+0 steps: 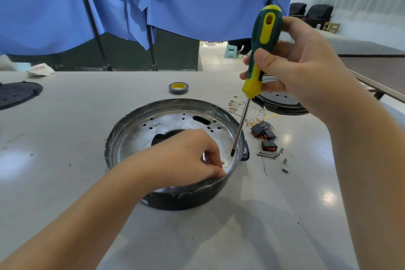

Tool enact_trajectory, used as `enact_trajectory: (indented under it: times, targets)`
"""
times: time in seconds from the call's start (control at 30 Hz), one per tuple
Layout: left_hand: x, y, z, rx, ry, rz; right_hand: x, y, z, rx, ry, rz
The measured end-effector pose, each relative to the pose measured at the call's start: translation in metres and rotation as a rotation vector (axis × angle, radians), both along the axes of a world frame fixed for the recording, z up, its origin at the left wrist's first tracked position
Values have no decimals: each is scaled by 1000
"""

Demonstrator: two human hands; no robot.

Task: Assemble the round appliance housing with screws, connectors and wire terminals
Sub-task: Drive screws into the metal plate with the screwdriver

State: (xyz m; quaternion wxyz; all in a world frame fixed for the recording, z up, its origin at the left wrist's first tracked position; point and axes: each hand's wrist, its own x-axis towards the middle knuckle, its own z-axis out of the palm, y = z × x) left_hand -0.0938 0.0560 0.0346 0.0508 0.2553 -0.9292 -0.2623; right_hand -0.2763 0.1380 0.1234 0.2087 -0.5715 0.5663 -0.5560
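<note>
- While resting near the middle of the pale desk [65, 182], round housing [175, 155] open upward, dark outer wall, shiny metal floor inside with small holes, one oval slot and a large dark cutout.
- Rim of the housing smeared with whitish marks; small black tab sticking out at its right side.
- Left hand [192, 155] reaching over the near rim into the housing, fingers curled and pinching something small and pale at the inner wall; cannot tell what exactly.
- Right hand [302, 68] raised above the desk, grasping the green and yellow handle of a screwdriver [260, 50]; shaft tilted down-left, dark tip inside the housing just beside the right inner wall, near the left fingertips.
- Just right of the housing: black and red switches [264, 133], thin wires with brass terminals [254, 114], long screws [268, 154] and small grey spacers [285, 165], lying close together.
- Behind them a dark round plate [282, 103]; another dark plate [17, 94] at the left desk edge.
- Roll of tape [178, 88] beyond the housing, well apart.
- Wide bare desk surface to the left and in front of the housing.
- Blue cloth [175, 2] hanging behind the far desk edge.
</note>
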Motion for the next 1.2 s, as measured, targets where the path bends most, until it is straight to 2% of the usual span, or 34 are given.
enact_trajectory:
  times: [0.27,0.5,0.6,0.73,1.2]
  targets:
    - [-1,-3,-3,3,24,21,1,0,0,-17,-16,27]
    - [0,-5,-3,161,40,-1,6,0,-2,-11,-91,155]
    - [2,-8,-2,219,-2,-23,10,0,-5,14,-59,196]
    - [3,-9,-2,207,-7,-15,13,-1,-6,19,-14,218]
    - [2,-4,-1,87,0,10,8,1,-3,0,-71,209]
